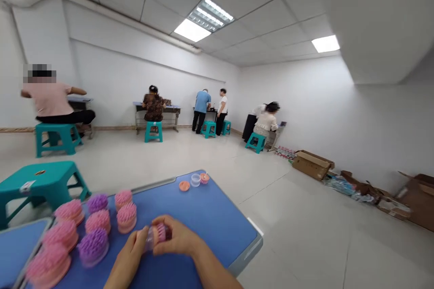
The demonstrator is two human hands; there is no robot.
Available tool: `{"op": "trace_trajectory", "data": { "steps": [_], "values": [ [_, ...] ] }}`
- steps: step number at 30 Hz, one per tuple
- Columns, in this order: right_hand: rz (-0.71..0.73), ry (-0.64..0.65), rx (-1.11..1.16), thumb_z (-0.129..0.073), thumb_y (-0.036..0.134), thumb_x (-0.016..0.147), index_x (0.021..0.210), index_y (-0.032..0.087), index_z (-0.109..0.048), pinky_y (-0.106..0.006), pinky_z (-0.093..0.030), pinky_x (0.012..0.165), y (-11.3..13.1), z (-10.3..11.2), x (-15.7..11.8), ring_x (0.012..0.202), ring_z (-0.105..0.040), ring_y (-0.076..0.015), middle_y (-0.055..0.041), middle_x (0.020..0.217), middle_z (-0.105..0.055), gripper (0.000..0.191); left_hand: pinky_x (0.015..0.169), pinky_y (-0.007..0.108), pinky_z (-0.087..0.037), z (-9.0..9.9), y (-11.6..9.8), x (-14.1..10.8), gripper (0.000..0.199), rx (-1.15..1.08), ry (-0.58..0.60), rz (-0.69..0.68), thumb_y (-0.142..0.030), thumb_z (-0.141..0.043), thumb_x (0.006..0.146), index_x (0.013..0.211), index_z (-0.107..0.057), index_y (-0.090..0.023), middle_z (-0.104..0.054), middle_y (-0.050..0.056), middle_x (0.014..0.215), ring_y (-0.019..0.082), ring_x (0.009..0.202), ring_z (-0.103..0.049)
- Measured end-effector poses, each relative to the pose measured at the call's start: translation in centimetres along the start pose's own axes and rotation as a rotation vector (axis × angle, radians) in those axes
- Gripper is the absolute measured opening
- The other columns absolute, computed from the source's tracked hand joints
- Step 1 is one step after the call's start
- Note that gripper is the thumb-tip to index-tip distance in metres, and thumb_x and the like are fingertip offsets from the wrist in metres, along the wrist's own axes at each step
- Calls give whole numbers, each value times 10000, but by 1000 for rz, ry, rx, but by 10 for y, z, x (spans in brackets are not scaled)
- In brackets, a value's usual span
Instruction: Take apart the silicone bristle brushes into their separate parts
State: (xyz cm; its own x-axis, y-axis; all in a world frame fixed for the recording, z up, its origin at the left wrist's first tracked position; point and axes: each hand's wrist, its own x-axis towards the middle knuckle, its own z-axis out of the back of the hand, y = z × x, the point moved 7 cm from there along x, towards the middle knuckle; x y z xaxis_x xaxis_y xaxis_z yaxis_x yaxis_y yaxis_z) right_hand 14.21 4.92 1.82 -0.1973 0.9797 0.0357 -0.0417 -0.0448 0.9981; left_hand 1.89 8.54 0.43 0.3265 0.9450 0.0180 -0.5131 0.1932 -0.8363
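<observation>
Over the near part of the blue table [217,216], my left hand [132,250] grips the clear plastic end of a small round bristled brush [159,234]. Fingers of my right hand [179,237] wrap around its pink and peach end. Left of my hands stand several finished-looking brushes with dense soft bristles, among them a pink brush [126,217] and a purple brush [93,247]. Toward the far corner lie a flat orange disc [184,185], a clear plastic cup [195,180] and a small pink-and-orange piece [204,178] with a white stick-like part on top.
A teal stool [40,180] stands beyond the table's left side, and another blue tabletop [20,244] adjoins at left. Several people sit or stand at desks along the walls. Cardboard boxes [312,165] and plastic-wrapped goods [342,186] line the right wall.
</observation>
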Motion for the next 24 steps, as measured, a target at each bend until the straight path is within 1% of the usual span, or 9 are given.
{"op": "trace_trajectory", "data": {
  "steps": [2,4,6,9,13,15,18,21,24],
  "values": [
    [-6,3,17,-765,519,485,1152,219,-476,-276,-459,616,-1,-4,0,693,-534,-117,-3,885,-544,786,748,338,-451,0,-2,-3,444,-38,35,46,-566,-252,756,787,-520,-214,-615,36,774,238,804,-587],
    [-56,12,18,-660,602,590,1142,187,-462,-276,-457,560,-4,-6,0,641,-543,-125,-4,804,-541,719,708,330,-438,1,-7,-7,451,-47,31,66,-590,-248,753,748,-491,-210,-581,25,719,228,747,-567],
    [-53,27,1,-657,549,633,1079,177,-495,-267,-454,557,-3,-7,-1,639,-539,-124,-1,789,-540,603,661,314,-421,1,-11,-9,438,-48,27,81,-593,-245,758,706,-458,-214,-543,7,666,214,693,-547],
    [20,22,-78,-726,324,606,1039,192,-519,-266,-459,648,3,-3,-4,713,-532,-119,7,863,-550,498,642,304,-395,1,-14,-12,418,-43,25,99,-579,-248,763,682,-439,-216,-523,0,644,206,672,-535],
    [89,0,-269,-695,112,557,1139,222,-487,-322,-446,806,11,-2,-8,889,-529,-160,-17,1017,-529,627,663,306,-388,0,-16,-15,425,-29,50,109,-576,-245,768,687,-453,-214,-546,13,676,214,716,-546],
    [151,-3,-366,-661,56,551,1168,239,-472,-353,-415,886,15,-5,-9,988,-504,-178,-31,1097,-486,670,661,307,-390,0,-16,-15,432,-24,63,128,-581,-240,768,690,-456,-215,-555,16,679,218,718,-555],
    [258,-25,-481,-582,-2,566,1184,233,-459,-363,-370,965,22,-11,-9,1078,-463,-181,-49,1139,-436,672,630,304,-400,0,-17,-13,456,-50,68,137,-587,-231,767,714,-483,-211,-563,17,667,214,669,-563],
    [304,-46,-576,-556,-11,592,1245,239,-408,-360,-340,1008,24,-14,-9,1140,-424,-176,-64,1173,-419,714,577,297,-413,-1,-14,-10,483,-117,66,150,-590,-232,761,737,-522,-204,-570,22,642,214,631,-567],
    [238,-25,-608,-697,110,589,1328,253,-300,-396,-291,1048,21,-11,-8,1242,-336,-207,-82,1305,-355,851,574,301,-430,0,-7,-6,495,-141,49,179,-608,-258,747,727,-543,-204,-563,15,585,228,635,-577]
  ]
}}
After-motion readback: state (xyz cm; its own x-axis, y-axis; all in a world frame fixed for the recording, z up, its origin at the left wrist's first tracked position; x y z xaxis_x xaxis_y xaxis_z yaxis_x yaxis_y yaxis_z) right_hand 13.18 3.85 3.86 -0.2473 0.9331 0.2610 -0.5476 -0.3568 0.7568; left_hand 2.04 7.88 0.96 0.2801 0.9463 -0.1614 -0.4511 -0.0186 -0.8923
